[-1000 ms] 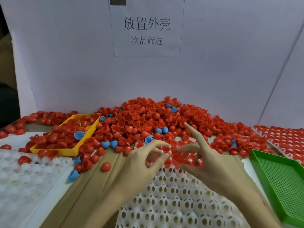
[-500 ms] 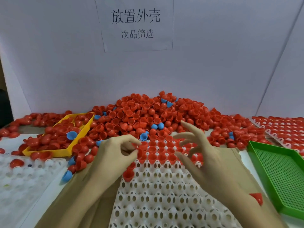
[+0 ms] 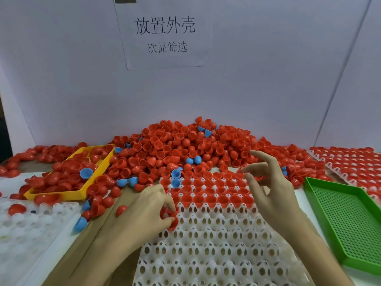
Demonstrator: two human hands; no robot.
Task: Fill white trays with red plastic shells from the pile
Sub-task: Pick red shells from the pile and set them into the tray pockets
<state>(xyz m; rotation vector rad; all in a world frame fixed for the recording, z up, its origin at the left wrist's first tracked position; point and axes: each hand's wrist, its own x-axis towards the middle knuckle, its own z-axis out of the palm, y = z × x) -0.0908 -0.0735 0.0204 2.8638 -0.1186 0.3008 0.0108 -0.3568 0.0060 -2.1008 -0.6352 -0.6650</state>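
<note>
Red shell (image 3: 172,220) pinched in left hand (image 3: 147,211) at white tray (image 3: 216,240) edge; could tip sideways if dropped early; right hand (image 3: 268,195) empty, spread above tray

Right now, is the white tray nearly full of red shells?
Not yet. The far rows of the white tray hold red shells. The left hand pinches a shell at the next row; the right hand hovers open. The near rows are bare, and the pile is big.
</note>
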